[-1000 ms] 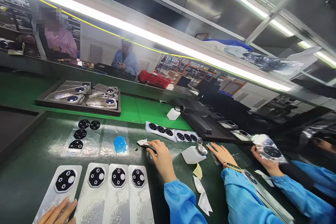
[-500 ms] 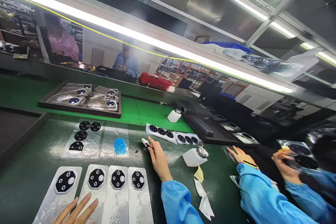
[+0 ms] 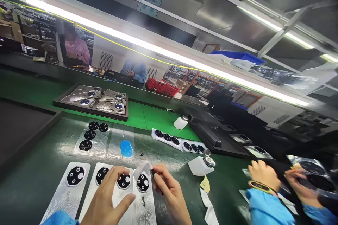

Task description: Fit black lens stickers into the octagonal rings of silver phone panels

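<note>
Four silver phone back covers lie side by side at the near edge, each with a black camera plate. My left hand (image 3: pixel 108 200) rests flat with fingers spread on the two middle covers (image 3: pixel 123 197). My right hand (image 3: pixel 169 193) pinches a small white wipe (image 3: pixel 142 167) and holds it just above the camera plate (image 3: pixel 143 183) of the rightmost cover (image 3: pixel 144 205). The leftmost cover (image 3: pixel 70 188) lies untouched.
A clear sheet with black lens pieces (image 3: pixel 91 135) and a blue disc (image 3: pixel 126 147) lie beyond the covers. Also here are a lens strip (image 3: pixel 176 141), a white dispenser bottle (image 3: pixel 200 164) and a tray of covers (image 3: pixel 92 100) on the green belt. A co-worker's hands (image 3: pixel 264 175) work at right.
My right hand came back from the table with the white wipe to the rightmost cover. My left hand slid right onto the middle covers. The view shifted down and left.
</note>
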Available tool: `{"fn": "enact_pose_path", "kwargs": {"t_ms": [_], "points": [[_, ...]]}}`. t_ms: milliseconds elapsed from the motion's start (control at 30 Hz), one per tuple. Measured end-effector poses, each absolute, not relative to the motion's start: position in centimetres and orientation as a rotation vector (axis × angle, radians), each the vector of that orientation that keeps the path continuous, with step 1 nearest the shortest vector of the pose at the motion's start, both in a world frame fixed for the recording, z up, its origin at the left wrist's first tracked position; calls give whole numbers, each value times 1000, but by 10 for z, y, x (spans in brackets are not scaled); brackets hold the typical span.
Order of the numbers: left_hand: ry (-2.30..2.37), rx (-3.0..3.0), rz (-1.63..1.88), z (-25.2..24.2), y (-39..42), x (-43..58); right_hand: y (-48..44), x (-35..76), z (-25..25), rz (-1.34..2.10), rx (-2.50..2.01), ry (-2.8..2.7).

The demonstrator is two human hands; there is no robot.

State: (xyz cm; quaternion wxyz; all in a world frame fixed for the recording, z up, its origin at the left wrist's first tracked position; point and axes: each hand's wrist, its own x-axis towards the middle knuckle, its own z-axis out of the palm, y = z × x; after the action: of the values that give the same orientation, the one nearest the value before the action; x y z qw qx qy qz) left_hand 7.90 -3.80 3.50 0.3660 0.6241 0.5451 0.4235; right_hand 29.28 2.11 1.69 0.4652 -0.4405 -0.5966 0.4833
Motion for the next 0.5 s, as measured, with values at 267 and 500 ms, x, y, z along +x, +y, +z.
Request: {"fn": "enact_pose_path", "kwargs": {"t_ms": [267,500], "points": [[1153,1214,1069,24,-31,86,-18,269,19,1319,-1009,-1246],[1008,856,1089,15,-41,75,-38,267,-15,1152,-1073,-1176]]}}
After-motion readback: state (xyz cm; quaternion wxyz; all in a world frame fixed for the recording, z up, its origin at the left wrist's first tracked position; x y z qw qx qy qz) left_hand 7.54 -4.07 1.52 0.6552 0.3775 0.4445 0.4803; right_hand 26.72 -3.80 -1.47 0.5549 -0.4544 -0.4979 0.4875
